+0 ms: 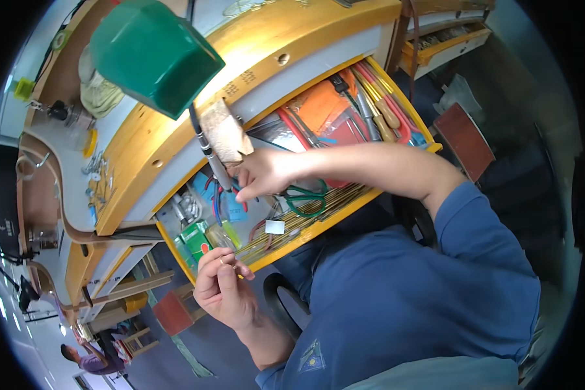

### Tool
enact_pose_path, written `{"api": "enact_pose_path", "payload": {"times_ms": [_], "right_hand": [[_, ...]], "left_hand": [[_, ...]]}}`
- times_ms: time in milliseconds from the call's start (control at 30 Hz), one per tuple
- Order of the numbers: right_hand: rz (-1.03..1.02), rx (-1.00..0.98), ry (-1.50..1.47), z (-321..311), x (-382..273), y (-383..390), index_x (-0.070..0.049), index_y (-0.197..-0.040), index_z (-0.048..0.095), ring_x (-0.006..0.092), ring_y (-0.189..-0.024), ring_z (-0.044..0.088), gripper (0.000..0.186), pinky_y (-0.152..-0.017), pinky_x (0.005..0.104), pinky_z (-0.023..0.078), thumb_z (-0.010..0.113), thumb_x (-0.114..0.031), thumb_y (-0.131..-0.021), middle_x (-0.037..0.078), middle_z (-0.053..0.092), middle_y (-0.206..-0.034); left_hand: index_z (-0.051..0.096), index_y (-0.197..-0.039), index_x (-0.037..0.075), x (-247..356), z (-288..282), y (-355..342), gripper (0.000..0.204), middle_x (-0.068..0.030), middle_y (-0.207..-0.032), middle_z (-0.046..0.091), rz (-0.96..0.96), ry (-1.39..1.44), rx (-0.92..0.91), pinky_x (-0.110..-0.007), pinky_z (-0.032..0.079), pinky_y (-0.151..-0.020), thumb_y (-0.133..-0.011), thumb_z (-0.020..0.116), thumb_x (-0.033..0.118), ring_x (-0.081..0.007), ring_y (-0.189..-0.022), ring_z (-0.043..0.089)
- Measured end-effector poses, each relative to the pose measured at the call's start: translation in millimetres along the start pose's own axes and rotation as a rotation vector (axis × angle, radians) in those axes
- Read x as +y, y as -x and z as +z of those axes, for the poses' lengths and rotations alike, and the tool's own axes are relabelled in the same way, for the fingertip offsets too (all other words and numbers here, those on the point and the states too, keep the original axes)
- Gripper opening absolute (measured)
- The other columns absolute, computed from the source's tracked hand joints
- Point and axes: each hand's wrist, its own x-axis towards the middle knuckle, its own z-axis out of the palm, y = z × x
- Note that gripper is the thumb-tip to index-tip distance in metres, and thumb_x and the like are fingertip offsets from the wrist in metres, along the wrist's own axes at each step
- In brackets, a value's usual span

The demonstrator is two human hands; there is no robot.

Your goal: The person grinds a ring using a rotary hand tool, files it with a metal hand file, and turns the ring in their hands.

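Observation:
My left hand [227, 289] is held up in front of the open drawer, its fingers pinched on a small gold-coloured ring [225, 260]. My right hand [266, 172] reaches across over the drawer, just below the worn wooden bench pin [224, 133]. Its fingers are closed at the lower end of a grey metal rotary-tool handpiece [213, 159], which hangs on a dark cable; the fingertips partly hide the tip. Beneath the right hand, green-handled scissors [307, 198] and red-and-blue-handled pliers [216, 203] lie in the drawer.
The yellow-edged drawer [312, 232] holds wooden-handled tools [385, 120], orange packets [322, 104], thin rods and a green box [195, 239]. A green lamp shade [153, 55] hangs above the wooden bench [169, 146]. A person [91, 361] is at the far lower left.

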Motion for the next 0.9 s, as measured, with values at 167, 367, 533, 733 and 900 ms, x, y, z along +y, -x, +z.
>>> {"api": "enact_pose_path", "payload": {"times_ms": [167,367,533,733,900], "right_hand": [[0.073,0.175,0.028,-95.5,58.0,56.0,0.004,-0.108,0.070,0.0209,-0.078,0.071,0.038,-0.072,0.0330,0.057,0.076,-0.024,-0.084,0.015,0.075,-0.091],[0.370,0.177,0.340,-114.7,69.9,127.1,0.003,-0.093,0.068,0.0163,-0.072,0.071,0.017,-0.064,0.0324,0.055,0.071,-0.012,-0.085,0.011,0.073,-0.080],[0.342,0.051,0.413,-84.5,77.3,143.0,0.003,-0.089,0.062,0.0244,-0.066,0.069,0.014,-0.061,0.0363,0.052,0.070,-0.007,-0.082,0.014,0.069,-0.072],[0.291,0.214,0.412,-73.0,92.1,146.3,0.002,-0.094,0.060,0.0323,-0.067,0.065,0.014,-0.065,0.0402,0.050,0.069,-0.005,-0.087,0.016,0.066,-0.073],[0.378,0.197,0.396,-72.6,83.2,143.3,0.002,-0.092,0.060,0.0380,-0.076,0.064,0.010,-0.070,0.0445,0.050,0.065,-0.006,-0.087,0.019,0.065,-0.077]], "left_hand": [[0.068,-0.108,-0.008,-15.5,6.0,-5.7,0.020,-0.0206,-0.116,0.066,-0.062,0.021,-0.012,-0.023,0.051,-0.054,-0.101,0.058,0.007,-0.0142,-0.070,0.063],[0.068,-0.114,-0.009,-42.9,20.5,-22.1,0.022,-0.0172,-0.114,0.069,-0.087,-0.018,-0.038,-0.022,0.048,-0.053,-0.101,0.057,0.005,-0.0137,-0.067,0.063],[0.068,-0.113,-0.008,-64.7,28.6,-41.7,0.021,-0.0150,-0.111,0.070,-0.177,-0.016,-0.074,-0.024,0.049,-0.053,-0.101,0.057,0.006,-0.0137,-0.067,0.063],[0.068,-0.109,-0.005,-89.9,27.7,-53.4,0.017,-0.0136,-0.105,0.070,-0.298,0.024,-0.089,-0.024,0.051,-0.053,-0.100,0.061,0.008,-0.0137,-0.067,0.063],[0.066,-0.096,-0.005,-103.1,33.2,-49.5,0.011,-0.0147,-0.103,0.068,-0.349,0.125,-0.065,-0.025,0.052,-0.056,-0.100,0.061,0.005,-0.0138,-0.068,0.063]]}}
